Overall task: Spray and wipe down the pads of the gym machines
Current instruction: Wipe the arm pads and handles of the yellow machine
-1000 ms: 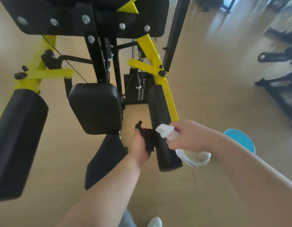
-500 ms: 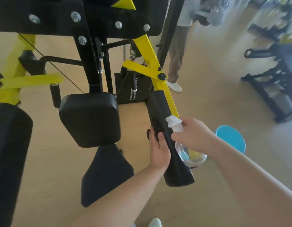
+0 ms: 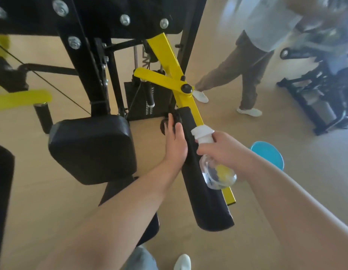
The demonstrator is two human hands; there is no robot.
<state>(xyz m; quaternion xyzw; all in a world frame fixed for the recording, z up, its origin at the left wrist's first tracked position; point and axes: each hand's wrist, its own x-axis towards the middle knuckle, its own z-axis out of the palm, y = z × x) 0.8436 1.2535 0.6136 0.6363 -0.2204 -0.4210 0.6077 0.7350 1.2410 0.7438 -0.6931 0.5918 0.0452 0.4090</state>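
Left hand [image 3: 175, 145] flat on long arm pad [image 3: 208, 211], straight fingers pressing dark cloth [image 3: 177, 116] against pad's upper end. Right hand [image 3: 223, 151] wrapped round spray bottle [image 3: 218, 172], just beside pad.

Risks:
- cloth pressed, not gripped; may slip off
- yellow arm [image 3: 165, 55] looks pivoted; pad may swing under push
- nozzle close; spray may hit left wrist or floor

Around:
- back pad [image 3: 91, 149] to left
- blue bucket [image 3: 270, 154] on floor near feet, possible trip
- passer-by [image 3: 247, 75] close behind machine, within overspray reach

On the pale wooden floor [image 3: 315, 162] are stood a black-and-yellow steel gym machine [image 3: 87, 75], a round blue plastic tub [image 3: 266, 153] and a black metal frame [image 3: 313, 106].
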